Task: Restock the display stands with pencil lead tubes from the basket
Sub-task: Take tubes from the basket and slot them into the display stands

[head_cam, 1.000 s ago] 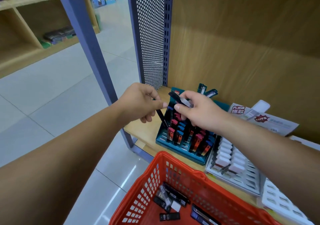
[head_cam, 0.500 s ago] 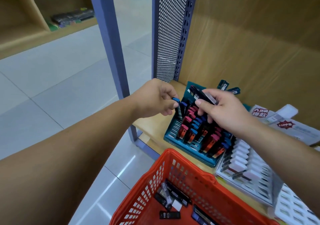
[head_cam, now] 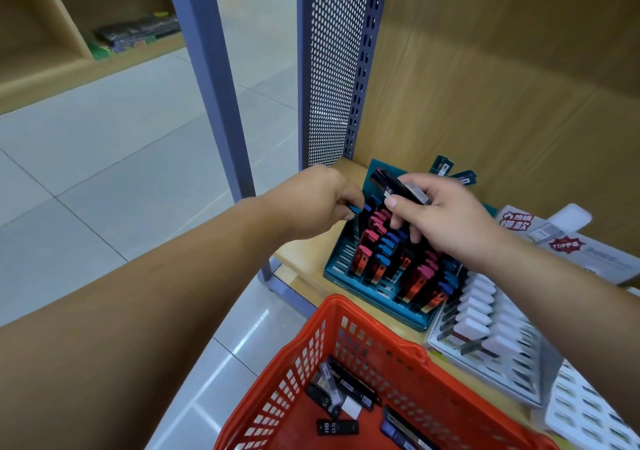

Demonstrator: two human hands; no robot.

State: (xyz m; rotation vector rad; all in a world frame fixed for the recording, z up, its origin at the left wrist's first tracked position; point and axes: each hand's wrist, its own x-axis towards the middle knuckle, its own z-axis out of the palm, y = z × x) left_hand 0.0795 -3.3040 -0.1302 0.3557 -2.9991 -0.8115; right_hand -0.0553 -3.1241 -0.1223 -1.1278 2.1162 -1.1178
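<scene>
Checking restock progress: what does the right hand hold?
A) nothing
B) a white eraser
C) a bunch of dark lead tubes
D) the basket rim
C: the right hand holds several dark lead tubes above the teal stand, while the left hand pinches a blue-capped tube.

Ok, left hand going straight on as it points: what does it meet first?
Probably the pink-capped tubes in the teal display stand, just ahead of the blue-capped tube the left hand pinches; depth is unclear.

Basket [head_cam: 332, 306] cut by bottom edge — teal stand [head_cam: 388, 306] rear, perhaps filled, behind right hand [head_cam: 446, 221].
</scene>
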